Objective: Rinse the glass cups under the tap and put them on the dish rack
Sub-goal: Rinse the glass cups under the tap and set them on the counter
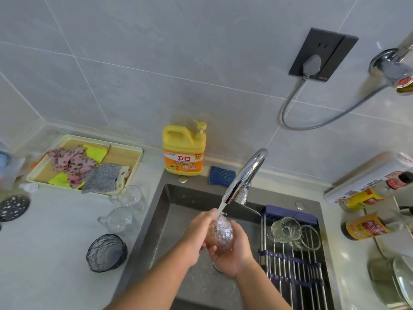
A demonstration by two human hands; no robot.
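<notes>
While water from the tap [245, 175] falls on it, the glass cup [222, 233] is held over the sink [178, 204]. The right hand [233, 256] curls under it and the left hand [197, 233] grips its upper side, probably to turn it in the stream. It looks clear, wet and glinting. The dish rack [290, 267] is just beside it.

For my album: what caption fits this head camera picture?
Left hand and right hand rinse a glass cup under the tap.
</notes>
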